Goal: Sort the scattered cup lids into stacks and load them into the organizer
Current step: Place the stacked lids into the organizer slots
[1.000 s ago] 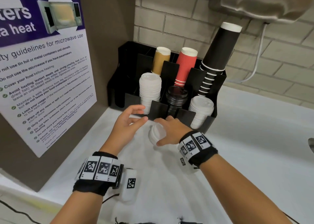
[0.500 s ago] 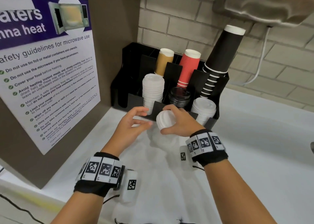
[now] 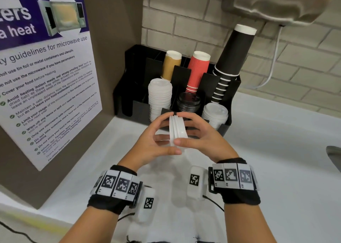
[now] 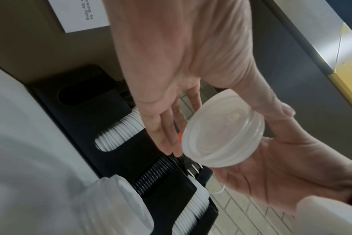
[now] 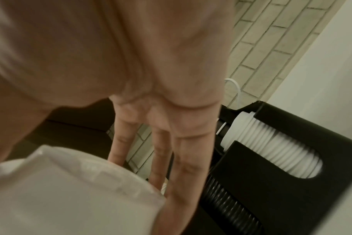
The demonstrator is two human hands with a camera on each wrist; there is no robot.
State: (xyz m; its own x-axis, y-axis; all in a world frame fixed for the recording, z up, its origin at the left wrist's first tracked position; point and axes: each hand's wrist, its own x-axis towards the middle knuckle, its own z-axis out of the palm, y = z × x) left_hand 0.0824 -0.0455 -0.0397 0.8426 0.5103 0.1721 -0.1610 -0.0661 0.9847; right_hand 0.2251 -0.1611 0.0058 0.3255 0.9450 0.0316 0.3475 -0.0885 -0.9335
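Observation:
A small stack of white lids (image 3: 178,128) stands on edge in the air, just in front of the black organizer (image 3: 129,87). My left hand (image 3: 170,134) grips it from the left, thumb below and fingers arched over the top. My right hand (image 3: 184,129) grips it from the right, thumb on the rim. The left wrist view shows the lids (image 4: 223,132) cupped by the right palm, with the left thumb touching their edge. In the organizer's front row stand a tall white lid stack (image 3: 160,97), black lids (image 3: 188,101) and a shorter white lid stack (image 3: 215,113).
Tan cups (image 3: 170,65), red cups (image 3: 198,71) and black cups (image 3: 230,62) fill the organizer's back row. A poster (image 3: 46,86) on a brown panel walls the left side. The white counter (image 3: 267,159) runs right to a sink edge (image 3: 335,154). A white cable (image 3: 273,67) hangs behind.
My right hand has raised the lids off the counter and turned them on edge. My left hand has closed in and now grips them too.

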